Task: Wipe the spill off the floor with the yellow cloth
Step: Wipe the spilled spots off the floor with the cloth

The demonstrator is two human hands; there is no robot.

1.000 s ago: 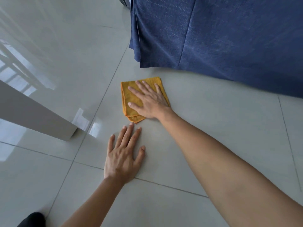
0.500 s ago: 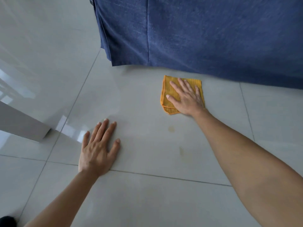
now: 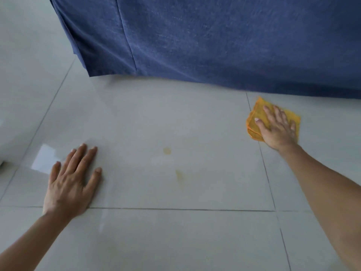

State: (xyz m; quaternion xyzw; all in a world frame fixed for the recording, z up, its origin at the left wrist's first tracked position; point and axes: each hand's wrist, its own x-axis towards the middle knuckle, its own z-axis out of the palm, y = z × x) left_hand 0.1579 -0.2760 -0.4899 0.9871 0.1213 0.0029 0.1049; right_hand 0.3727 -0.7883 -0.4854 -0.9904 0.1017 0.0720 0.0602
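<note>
A folded yellow cloth [image 3: 254,122] lies flat on the pale tiled floor [image 3: 136,118] at the right, close to the blue fabric. My right hand [image 3: 277,128] presses flat on top of it, fingers spread, covering most of it. Two faint yellowish spill marks show on the tile in the middle: a small round spot [image 3: 167,151] and a streak [image 3: 179,176] below it. Both lie well left of the cloth. My left hand [image 3: 72,178] rests palm down on the floor at the lower left, fingers apart, holding nothing.
A blue fabric cover [image 3: 214,40] hangs down to the floor across the back, its hem just behind the cloth. Dark grout lines [image 3: 175,209] cross the tiles. A white object's edge [image 3: 3,163] shows at the far left.
My right hand has slid the yellow cloth to the right, away from the spill marks and across a grout line. The view has swung right; the left hand stays planted on the floor.
</note>
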